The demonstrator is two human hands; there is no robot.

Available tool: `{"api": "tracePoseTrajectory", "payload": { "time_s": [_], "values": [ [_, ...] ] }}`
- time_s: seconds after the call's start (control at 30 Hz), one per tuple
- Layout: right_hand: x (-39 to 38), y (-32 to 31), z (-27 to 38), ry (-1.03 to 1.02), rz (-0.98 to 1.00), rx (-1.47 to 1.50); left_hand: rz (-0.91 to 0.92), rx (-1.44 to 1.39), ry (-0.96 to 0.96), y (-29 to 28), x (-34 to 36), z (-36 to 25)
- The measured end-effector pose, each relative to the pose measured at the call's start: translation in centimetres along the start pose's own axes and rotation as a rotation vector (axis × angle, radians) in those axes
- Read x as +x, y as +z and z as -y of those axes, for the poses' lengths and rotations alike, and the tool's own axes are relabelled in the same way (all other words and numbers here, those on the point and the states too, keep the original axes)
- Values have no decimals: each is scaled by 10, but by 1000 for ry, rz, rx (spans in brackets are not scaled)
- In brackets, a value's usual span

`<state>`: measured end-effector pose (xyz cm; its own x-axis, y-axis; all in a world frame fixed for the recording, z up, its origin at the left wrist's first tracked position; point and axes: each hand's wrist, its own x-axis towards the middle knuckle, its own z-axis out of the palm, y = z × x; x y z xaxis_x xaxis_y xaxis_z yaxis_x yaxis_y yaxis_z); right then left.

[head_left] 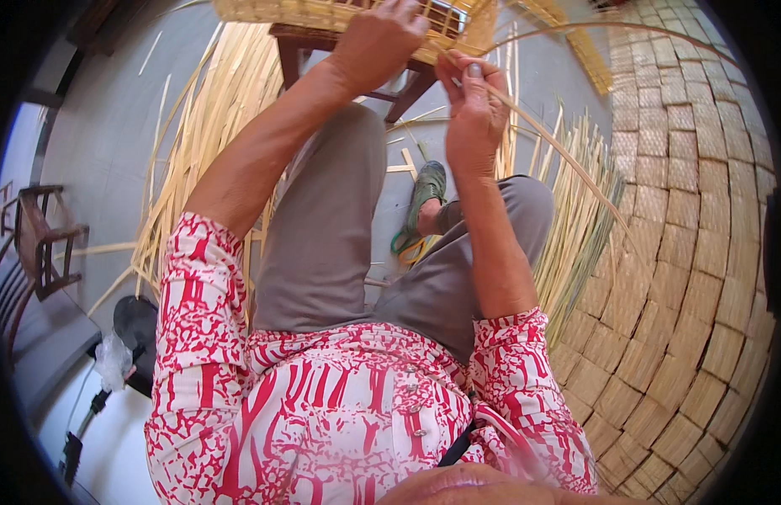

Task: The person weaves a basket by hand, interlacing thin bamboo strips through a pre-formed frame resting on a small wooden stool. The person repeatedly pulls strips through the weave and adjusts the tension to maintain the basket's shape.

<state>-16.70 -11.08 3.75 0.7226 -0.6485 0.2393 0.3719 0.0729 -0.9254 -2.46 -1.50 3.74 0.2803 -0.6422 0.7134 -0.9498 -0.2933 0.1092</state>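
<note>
At the top of the head view lies a yellow woven bamboo basket (277,10), its far part cut off by the frame edge. It rests on a dark wooden stool (411,94) in front of my knees. My left hand (382,42) grips the basket's latticed side, fingers bent together over it. Beside the basket's near right corner, my right hand (474,105) pinches a long thin bamboo strip (567,156) between thumb and fingers. The strip's tail curves down past my right forearm. Another thin strip (609,27) arches from the corner toward the right.
Loose bamboo strips (230,93) cover the floor at left, and a further bundle (567,202) lies right of my knee. Stacked woven squares (676,185) fill the right side. A small wooden chair (45,236) stands far left, near a plastic bag (113,360).
</note>
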Motion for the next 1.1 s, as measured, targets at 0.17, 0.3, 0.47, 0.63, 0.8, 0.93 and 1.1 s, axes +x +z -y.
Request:
{"api": "tracePoseTrajectory", "payload": {
  "time_s": [0.17,0.3,0.47,0.63,0.8,0.93,1.1],
  "values": [
    [16,-13,15,-182,153,-408,-80,-12,78,19,-14,-1],
    [28,-9,39,-239,228,-597,-92,-48,47,9,-13,-4],
    [60,11,54,-310,204,-788,-159,56,50,21,-19,-12],
    [85,4,63,-268,199,-856,-179,93,77,30,-11,-18],
    [97,-3,64,-281,113,-847,-188,73,153,36,-16,-20],
    [88,-2,64,-300,69,-928,-213,-161,109,22,-21,-18],
    [59,-14,60,-325,136,-937,-445,-539,-297,-15,-107,4]
  ]
}}
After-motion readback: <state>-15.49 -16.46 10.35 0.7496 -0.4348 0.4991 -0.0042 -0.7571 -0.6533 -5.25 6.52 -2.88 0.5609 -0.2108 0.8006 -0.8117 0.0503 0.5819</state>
